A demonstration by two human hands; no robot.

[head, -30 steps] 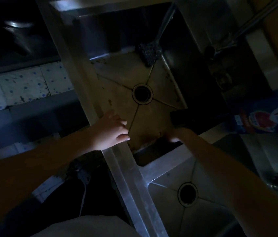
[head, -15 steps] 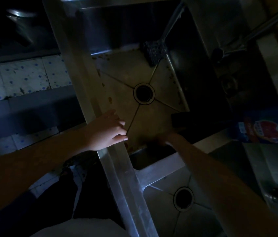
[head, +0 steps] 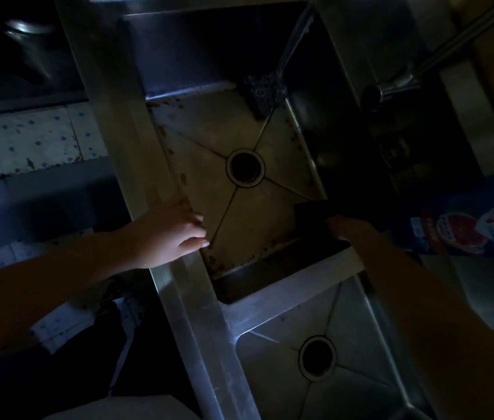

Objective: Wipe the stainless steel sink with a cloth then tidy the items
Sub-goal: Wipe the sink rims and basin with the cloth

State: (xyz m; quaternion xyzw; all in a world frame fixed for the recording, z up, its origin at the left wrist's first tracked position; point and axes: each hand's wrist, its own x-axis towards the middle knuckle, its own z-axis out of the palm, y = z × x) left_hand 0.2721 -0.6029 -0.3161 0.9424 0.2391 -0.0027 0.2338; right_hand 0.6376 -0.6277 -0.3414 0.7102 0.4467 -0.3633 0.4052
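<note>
Right hand [head: 350,231] shifts right of drain [head: 245,168] to soft-looking cloth [head: 308,211], grip unclear, best bunched mid-cloth; left hand [head: 167,234] rests slack on sink [head: 139,165]

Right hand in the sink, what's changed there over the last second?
The right hand slid right across the basin's near end and is now beside the dark cloth; its grip is too dark to judge. The left hand stays resting on the sink rim. The scourer stays in the far corner.
</note>
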